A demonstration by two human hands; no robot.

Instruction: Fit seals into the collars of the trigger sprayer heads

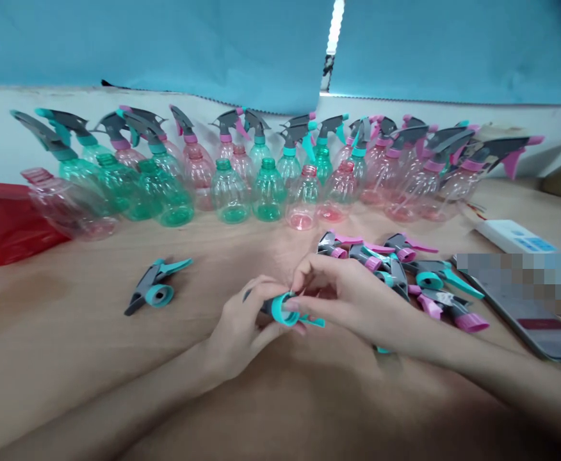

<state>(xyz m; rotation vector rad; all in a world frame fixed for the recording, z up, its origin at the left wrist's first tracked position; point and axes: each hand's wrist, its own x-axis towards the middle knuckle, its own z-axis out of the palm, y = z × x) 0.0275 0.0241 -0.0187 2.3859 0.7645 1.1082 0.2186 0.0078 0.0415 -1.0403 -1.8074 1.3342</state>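
Note:
In front of me, my left hand (244, 320) is closed round a grey trigger spray head with a teal collar (276, 308), its open end turned toward my right hand. My right hand (338, 291) has its thumb and fingers pinched together at the mouth of that collar; whatever they hold, if anything, is too small to make out. A loose grey and teal spray head (152, 287) lies on the table to the left. Right of my hands is a pile of spray heads (396, 272) with pink or teal collars and triggers, partly hidden by my right hand.
Clear green and pink bottles (232, 192) without heads line the back, before a row of bottles with spray heads fitted (321, 150). A red bag (11, 224) lies at left. A phone (525, 314) and a white box (515, 237) sit at right on the wooden table (69, 358).

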